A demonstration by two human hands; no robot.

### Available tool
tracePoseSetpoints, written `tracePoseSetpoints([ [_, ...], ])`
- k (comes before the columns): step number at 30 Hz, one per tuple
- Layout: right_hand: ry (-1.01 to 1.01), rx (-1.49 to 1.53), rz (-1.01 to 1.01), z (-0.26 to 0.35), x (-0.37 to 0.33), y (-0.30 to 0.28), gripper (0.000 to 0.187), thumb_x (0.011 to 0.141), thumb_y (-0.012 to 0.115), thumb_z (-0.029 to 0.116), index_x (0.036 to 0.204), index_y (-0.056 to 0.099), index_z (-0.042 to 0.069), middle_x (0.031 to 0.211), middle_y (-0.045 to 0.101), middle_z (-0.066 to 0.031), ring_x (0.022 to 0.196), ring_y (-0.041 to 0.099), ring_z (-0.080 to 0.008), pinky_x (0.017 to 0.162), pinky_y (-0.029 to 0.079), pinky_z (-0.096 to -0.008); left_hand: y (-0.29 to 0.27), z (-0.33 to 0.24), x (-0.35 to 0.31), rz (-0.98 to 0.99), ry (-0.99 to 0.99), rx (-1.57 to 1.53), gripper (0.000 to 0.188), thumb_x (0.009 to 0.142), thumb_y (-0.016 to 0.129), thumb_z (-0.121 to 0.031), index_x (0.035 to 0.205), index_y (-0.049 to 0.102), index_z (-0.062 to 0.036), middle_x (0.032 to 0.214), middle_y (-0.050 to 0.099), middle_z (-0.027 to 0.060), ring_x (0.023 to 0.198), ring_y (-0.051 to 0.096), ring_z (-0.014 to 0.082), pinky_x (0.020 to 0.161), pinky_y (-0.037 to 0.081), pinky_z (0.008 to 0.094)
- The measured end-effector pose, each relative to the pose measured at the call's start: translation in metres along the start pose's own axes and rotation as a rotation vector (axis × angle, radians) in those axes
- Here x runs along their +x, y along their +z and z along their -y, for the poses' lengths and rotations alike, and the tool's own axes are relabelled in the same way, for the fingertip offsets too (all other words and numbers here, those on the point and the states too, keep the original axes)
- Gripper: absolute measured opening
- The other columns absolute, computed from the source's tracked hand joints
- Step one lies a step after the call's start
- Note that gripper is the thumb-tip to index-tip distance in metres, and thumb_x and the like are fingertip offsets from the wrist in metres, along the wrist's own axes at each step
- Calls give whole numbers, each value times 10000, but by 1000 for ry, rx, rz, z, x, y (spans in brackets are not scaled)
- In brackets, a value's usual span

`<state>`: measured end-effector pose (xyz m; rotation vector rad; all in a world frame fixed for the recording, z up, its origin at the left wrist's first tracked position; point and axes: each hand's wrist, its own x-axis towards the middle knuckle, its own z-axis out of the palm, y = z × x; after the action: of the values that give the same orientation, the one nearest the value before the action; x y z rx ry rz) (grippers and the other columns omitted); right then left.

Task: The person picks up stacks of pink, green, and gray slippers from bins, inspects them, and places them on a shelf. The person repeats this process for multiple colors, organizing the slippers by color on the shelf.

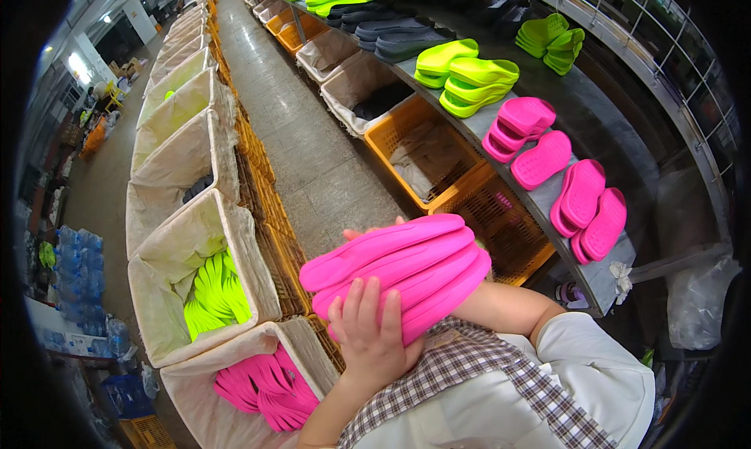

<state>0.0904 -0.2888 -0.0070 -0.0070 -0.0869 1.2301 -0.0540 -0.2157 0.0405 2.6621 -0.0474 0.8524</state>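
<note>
A stack of several bright pink shoe soles (pixel 422 265) is held in front of my body, pressed together and tilted up toward the right. My left hand (pixel 371 332) grips its near side, fingers spread over the lower edges. From the right, my right arm reaches behind the stack; only fingertips of my right hand (pixel 353 234) show at the far edge, the rest being hidden. Just left of my left forearm, loose pink soles (pixel 270 386) lie in a cloth-lined bin (pixel 188 378). Lime-green soles (pixel 215 292) fill part of the bin beyond it.
On the right, a long grey shelf (pixel 489 124) carries pink soles (pixel 583 206), lime-green soles (pixel 477 73) and dark soles (pixel 403 38) in small piles. Orange crates (pixel 426 202) stand beneath it. A concrete aisle (pixel 313 152) runs between shelf and bins. Bottled water (pixel 78 277) stands at far left.
</note>
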Motion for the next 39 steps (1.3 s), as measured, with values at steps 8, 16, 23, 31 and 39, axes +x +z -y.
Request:
tracePoseSetpoints([
  [8,81,10,-34,-42,-26,-44,412,988,396,404,1135,587,70,1368,456,-125,1259,431,-260,1055,367,-437,-28,17,5,253,-108,-73,813,698,686,-582,1253,516,-12,1250,472,194,1077,456,376,934,372,476],
  [16,109,39,81,-66,-24,-73,409,987,398,401,1141,582,69,1355,468,-125,1244,445,-259,1044,377,-435,-44,31,19,337,-169,-109,775,539,776,-579,1140,619,-114,1040,502,152,906,524,319,786,446,443],
  [23,152,55,165,-75,-20,-85,406,987,400,398,1145,578,69,1343,478,-126,1231,457,-259,1035,386,-433,-53,26,26,418,-128,13,815,490,749,-644,1112,632,-131,1003,484,148,868,523,314,761,447,436],
  [31,198,61,198,-80,-21,-89,403,986,402,394,1151,573,68,1329,489,-126,1216,470,-258,1024,397,-430,-59,18,31,459,-82,102,900,438,730,-688,1096,625,-83,924,485,125,793,510,288,696,452,399],
  [39,227,65,217,-79,-22,-92,401,985,404,391,1156,568,68,1316,501,-127,1201,483,-257,1013,408,-428,-60,16,27,459,-122,114,869,429,742,-671,1049,619,-75,930,500,146,793,528,304,688,465,409],
])
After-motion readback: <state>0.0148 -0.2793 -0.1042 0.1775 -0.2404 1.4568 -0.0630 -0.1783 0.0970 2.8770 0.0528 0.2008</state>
